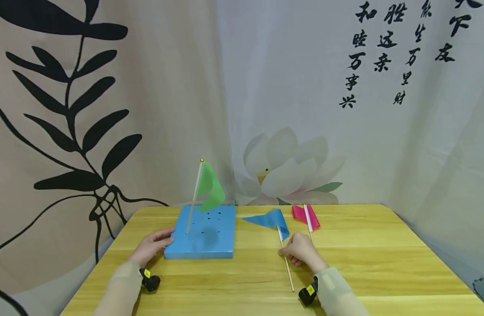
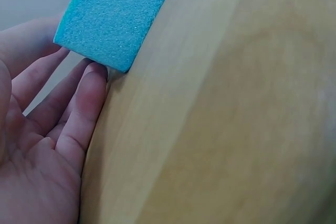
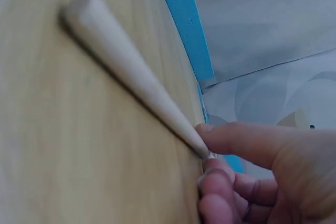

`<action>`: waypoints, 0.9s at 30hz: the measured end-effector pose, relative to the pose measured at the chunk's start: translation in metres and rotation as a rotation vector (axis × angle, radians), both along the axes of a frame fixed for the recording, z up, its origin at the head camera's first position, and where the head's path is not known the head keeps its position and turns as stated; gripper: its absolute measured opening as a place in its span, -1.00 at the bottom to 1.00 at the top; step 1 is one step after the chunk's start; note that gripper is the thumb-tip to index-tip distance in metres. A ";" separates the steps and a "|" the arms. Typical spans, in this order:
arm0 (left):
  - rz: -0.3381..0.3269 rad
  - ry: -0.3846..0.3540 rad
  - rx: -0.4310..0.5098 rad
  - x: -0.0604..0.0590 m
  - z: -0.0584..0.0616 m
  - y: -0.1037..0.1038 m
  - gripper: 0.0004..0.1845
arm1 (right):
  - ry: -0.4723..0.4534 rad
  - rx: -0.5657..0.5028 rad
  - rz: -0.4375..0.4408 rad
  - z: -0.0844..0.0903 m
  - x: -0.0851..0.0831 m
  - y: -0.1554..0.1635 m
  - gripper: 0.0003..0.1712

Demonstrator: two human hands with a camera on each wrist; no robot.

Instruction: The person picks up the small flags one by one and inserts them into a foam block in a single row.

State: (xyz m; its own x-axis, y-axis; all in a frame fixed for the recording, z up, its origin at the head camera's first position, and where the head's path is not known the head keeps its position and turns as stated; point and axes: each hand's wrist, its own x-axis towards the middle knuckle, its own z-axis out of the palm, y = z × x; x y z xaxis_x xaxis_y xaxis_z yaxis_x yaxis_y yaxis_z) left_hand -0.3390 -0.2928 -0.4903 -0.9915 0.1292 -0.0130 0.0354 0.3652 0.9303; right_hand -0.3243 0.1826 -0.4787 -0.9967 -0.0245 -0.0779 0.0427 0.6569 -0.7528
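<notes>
Printed curtains hang behind the yellow wooden counter (image 1: 344,263). Only the head view shows the green flag (image 1: 210,186) standing in the blue foam block (image 1: 204,239). Left hand (image 1: 152,245) lies flat, fingers straight against the block's corner. Right hand (image 1: 301,250) pinches the blue flag's stick (image 3: 131,72); a pink flag (image 1: 306,216) lies just beyond, its stick partly hidden.
</notes>
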 end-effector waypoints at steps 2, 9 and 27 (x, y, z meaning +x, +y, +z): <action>-0.005 0.006 -0.005 0.000 0.001 0.001 -0.40 | 0.003 -0.007 0.002 -0.001 0.001 0.001 -0.62; -0.019 0.015 -0.017 0.000 0.002 0.000 -0.39 | 0.027 -0.033 -0.023 -0.002 0.001 0.002 -0.69; 0.003 0.003 -0.016 0.001 0.001 0.000 -0.39 | -0.280 -0.577 0.167 -0.008 -0.010 0.030 -0.66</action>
State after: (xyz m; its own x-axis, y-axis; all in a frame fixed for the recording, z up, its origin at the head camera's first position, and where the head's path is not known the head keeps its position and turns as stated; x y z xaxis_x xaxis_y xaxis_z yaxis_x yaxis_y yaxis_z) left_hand -0.3382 -0.2923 -0.4891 -0.9920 0.1257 -0.0116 0.0373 0.3797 0.9244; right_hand -0.3340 0.2123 -0.4868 -0.9199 -0.2921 -0.2615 0.2203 0.1666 -0.9611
